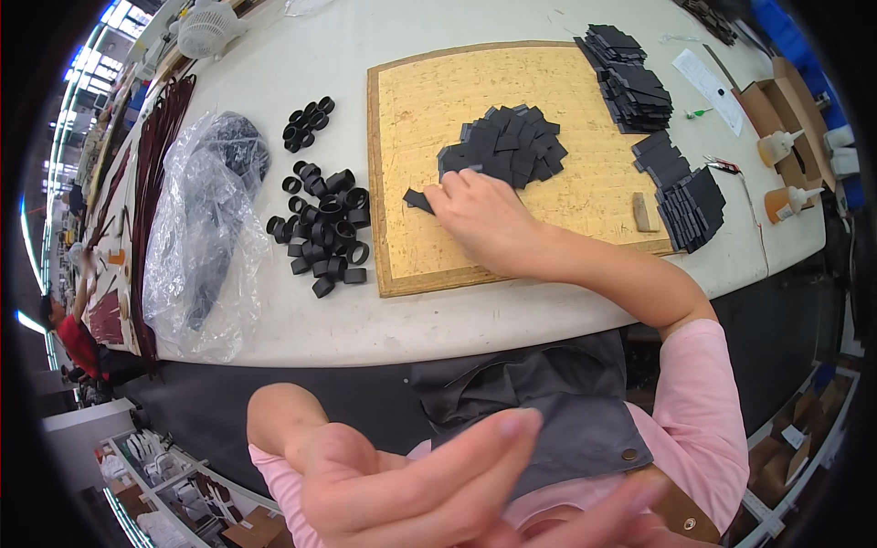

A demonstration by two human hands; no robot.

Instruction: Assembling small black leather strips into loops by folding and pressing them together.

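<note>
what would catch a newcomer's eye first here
Most striking is the right hand reaching across the cork board at table centre, fingertips on a small black piece beside a heap of black pieces. The left hand looms blurred at the lower edge, fingers spread. Left of the board lies a scatter of black rings.

Bright, even light falls from above; strip lights (87,55) glow at the far left. The white table (512,315) shows mild glare and only soft shadows. The left hand (411,484), close to the lens, is blurred. Straight edges bend, and the corners go black.
</note>
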